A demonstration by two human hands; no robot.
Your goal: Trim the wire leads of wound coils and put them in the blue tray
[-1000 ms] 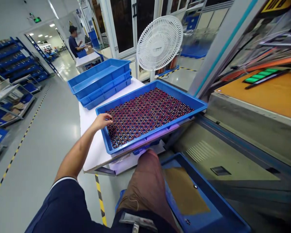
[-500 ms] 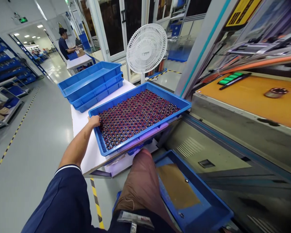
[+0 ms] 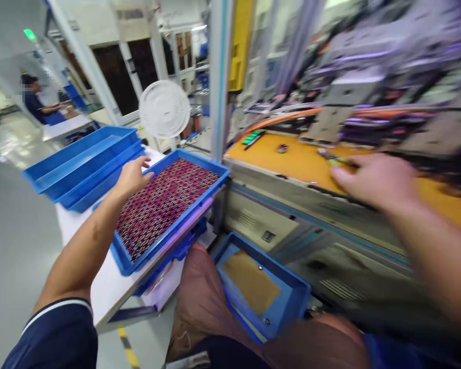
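Observation:
My left hand (image 3: 133,177) is open above the left rim of a blue tray (image 3: 125,264), fingers apart and holding nothing. A dense layer of small, dark, round parts with red and shiny spots (image 3: 172,205) fills that tray. At the right, my right hand (image 3: 380,182) is smeared by motion over the orange work surface (image 3: 271,156). Its thumb and fingers close about a small hand tool with yellow-green handles (image 3: 335,160), perhaps pliers; the blur hides its exact kind. A small round metal part (image 3: 281,148) lies on the orange surface, left of the tool.
Stacked blue trays (image 3: 80,159) stand on the white table (image 3: 103,294) at the left. Behind is a white fan (image 3: 165,108). A blue bin with brown sheet (image 3: 249,282) sits low by my legs. Machine fixtures (image 3: 349,92) overhang the orange surface. Another person (image 3: 36,100) works far left.
My left hand has let go of the tray's left rim and lifted above it. My right hand has come into view at the tool. The view has turned right.

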